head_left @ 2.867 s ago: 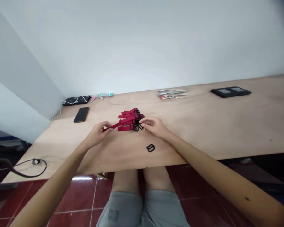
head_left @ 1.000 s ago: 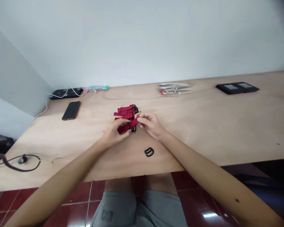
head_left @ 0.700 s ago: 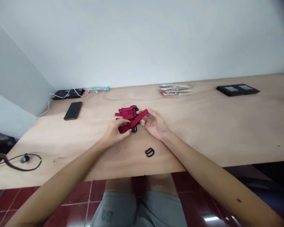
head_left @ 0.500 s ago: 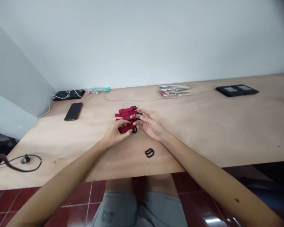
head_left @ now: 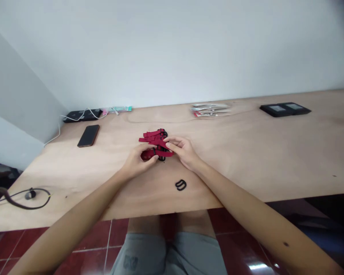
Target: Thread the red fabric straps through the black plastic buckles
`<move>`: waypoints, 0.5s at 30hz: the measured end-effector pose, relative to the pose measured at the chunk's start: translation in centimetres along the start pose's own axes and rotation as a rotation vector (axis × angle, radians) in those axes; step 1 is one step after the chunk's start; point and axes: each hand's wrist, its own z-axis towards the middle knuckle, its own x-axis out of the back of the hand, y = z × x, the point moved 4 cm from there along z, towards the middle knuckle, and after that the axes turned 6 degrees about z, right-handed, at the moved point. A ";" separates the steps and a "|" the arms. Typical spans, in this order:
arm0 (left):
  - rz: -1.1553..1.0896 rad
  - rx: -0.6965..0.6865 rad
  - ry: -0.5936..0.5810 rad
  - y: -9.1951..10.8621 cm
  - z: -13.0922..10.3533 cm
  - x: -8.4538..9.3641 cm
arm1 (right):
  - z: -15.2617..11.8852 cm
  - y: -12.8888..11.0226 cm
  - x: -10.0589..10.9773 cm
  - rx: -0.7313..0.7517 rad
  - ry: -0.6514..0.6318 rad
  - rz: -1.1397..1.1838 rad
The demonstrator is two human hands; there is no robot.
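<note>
A folded red strap (head_left: 164, 153) with a black slider on it lies between my hands. My left hand (head_left: 135, 162) is closed around its left part, thumb in front and fingers behind. With thumb and fingers together, my right hand (head_left: 186, 152) pinches red strap material at the right end; the exact grip is partly hidden by the fingers. Just behind, more red straps (head_left: 151, 135) with black hardware lie in a small pile, touching or close to the held one. A loose black hook-shaped buckle (head_left: 180, 185) rests on the table in front of my right hand.
On the wooden table (head_left: 235, 160), a phone (head_left: 88, 136) lies to the left, before black boxes (head_left: 81, 115) with a white cable. Plastic packets (head_left: 210, 110) and a black double case (head_left: 285, 109) are along the back. A black cable (head_left: 31, 206) loops at the left front.
The strap end that stood upright by my right fingers is now laid down toward the right. My right hand has closed from spread fingers into a pinch; my left hand stays almost in place.
</note>
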 end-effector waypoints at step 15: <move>0.014 -0.119 -0.032 0.1 0.0 -0.2 | -0.1 0.0 -0.2 0.133 -0.093 -0.379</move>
